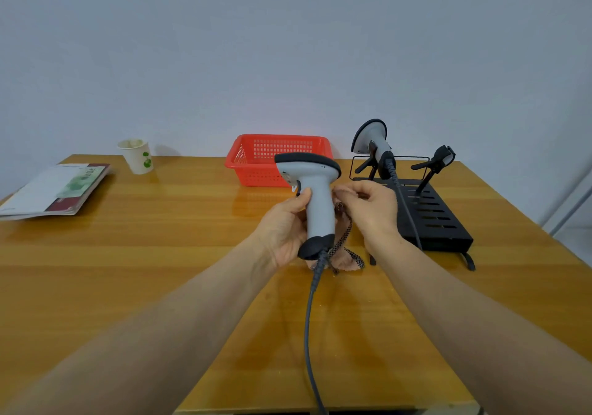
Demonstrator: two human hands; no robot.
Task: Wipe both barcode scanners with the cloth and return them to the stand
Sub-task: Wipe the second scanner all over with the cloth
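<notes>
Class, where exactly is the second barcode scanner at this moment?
In the head view, the second scanner sits in the black stand at right rear, beside the red basket, beyond the right hand.

Glossy wooden table (pixel 128 254) against a plain pale wall (pixel 288 46); possibly floor at right.

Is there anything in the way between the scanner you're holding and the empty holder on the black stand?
Mostly the right hand with the cloth: it sits between the held scanner and the stand. The other scanner fills the left holder, and its cable trails across the stand. The empty holder on the right looks clear.
</notes>
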